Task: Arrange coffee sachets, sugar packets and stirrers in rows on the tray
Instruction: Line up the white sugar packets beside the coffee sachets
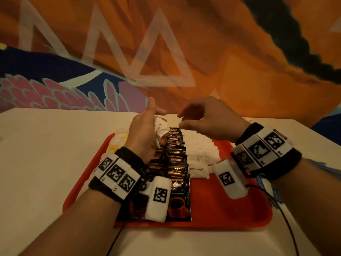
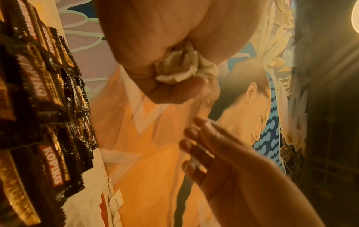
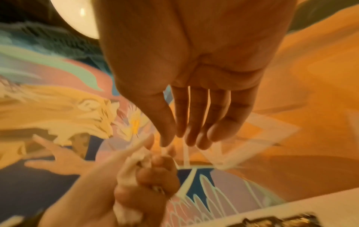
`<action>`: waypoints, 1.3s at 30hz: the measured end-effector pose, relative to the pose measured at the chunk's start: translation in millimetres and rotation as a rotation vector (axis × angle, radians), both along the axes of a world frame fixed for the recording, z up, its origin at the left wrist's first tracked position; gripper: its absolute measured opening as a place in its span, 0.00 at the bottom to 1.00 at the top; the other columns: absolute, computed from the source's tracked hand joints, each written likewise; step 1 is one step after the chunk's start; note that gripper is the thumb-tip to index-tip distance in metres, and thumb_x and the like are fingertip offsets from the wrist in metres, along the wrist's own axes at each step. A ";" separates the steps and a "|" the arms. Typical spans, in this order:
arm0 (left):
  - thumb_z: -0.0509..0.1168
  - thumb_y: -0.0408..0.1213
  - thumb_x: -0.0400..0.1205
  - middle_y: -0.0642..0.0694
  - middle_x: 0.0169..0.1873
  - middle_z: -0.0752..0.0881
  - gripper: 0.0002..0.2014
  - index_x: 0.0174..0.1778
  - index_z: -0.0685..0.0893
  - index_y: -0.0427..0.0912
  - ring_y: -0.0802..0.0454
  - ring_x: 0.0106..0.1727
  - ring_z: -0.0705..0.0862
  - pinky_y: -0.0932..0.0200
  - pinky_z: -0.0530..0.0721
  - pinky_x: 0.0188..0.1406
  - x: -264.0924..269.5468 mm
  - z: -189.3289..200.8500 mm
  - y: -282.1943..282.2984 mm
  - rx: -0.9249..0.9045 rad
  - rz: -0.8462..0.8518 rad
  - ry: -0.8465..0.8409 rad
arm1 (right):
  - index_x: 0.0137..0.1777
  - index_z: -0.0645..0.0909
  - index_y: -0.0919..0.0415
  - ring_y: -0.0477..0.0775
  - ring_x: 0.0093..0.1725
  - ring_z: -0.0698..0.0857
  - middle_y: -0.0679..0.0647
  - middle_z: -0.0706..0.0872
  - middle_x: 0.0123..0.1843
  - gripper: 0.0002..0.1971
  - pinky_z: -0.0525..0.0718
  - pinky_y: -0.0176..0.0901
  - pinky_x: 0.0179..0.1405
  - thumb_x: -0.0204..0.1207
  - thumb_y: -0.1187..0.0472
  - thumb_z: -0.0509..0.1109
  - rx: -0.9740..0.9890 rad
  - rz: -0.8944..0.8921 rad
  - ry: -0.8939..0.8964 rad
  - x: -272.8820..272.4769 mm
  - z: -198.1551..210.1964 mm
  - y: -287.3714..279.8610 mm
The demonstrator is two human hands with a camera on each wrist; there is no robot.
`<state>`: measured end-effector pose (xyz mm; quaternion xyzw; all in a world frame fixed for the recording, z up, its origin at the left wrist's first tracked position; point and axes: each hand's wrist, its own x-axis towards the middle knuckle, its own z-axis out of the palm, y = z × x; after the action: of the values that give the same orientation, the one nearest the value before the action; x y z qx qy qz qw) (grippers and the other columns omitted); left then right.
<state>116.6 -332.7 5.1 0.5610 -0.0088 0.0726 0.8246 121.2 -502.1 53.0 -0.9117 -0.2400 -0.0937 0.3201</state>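
Observation:
My left hand (image 1: pixel 145 130) (image 2: pixel 159 46) (image 3: pixel 147 192) is raised over the far end of the red tray (image 1: pixel 230 204) and grips a crumpled white paper bundle (image 1: pixel 160 130) (image 2: pixel 184 67) (image 3: pixel 134 165). Just to its right hovers my right hand (image 1: pixel 199 119) (image 2: pixel 213 153) (image 3: pixel 194 92), fingers relaxed and holding nothing, its fingertips close to the bundle. On the tray lie black Kopiko coffee sachets (image 1: pixel 177 159) (image 2: pixel 48 122) in overlapping rows down the middle. White brown sugar packets (image 1: pixel 199 150) are lined up to their right. Pale white and yellow packets (image 1: pixel 118 141) lie to the left, partly hidden by my left wrist.
The tray sits on a pale table (image 1: pixel 46 154) against a wall with a painted mural (image 1: pixel 184 43). The tray's near right part is bare red. Cables run from both wrist bands over the table's near edge.

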 end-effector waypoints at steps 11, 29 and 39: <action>0.52 0.59 0.88 0.44 0.26 0.81 0.26 0.45 0.80 0.39 0.52 0.22 0.79 0.62 0.74 0.16 -3.9 4.3 -1.3 0.066 0.104 -0.062 | 0.41 0.91 0.56 0.45 0.37 0.89 0.48 0.92 0.37 0.05 0.86 0.46 0.38 0.73 0.55 0.80 0.243 0.135 0.123 4.9 -6.5 32.5; 0.70 0.43 0.81 0.44 0.34 0.80 0.10 0.46 0.85 0.39 0.55 0.23 0.74 0.62 0.69 0.16 -3.2 -5.5 0.7 0.185 -0.029 -0.188 | 0.45 0.88 0.63 0.46 0.31 0.86 0.57 0.91 0.37 0.03 0.83 0.38 0.30 0.74 0.64 0.77 0.608 0.077 0.001 13.0 -9.1 14.1; 0.72 0.37 0.77 0.45 0.36 0.81 0.09 0.49 0.86 0.36 0.57 0.21 0.74 0.64 0.70 0.14 -3.8 -1.3 3.5 0.080 -0.009 -0.158 | 0.49 0.82 0.54 0.46 0.42 0.87 0.49 0.88 0.45 0.19 0.84 0.39 0.39 0.62 0.50 0.82 0.713 0.052 0.022 18.1 -13.2 12.4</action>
<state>112.8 -329.2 3.7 0.5858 -0.0792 0.1125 0.7987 139.3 -489.7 39.7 -0.7373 -0.2118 -0.1535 0.6229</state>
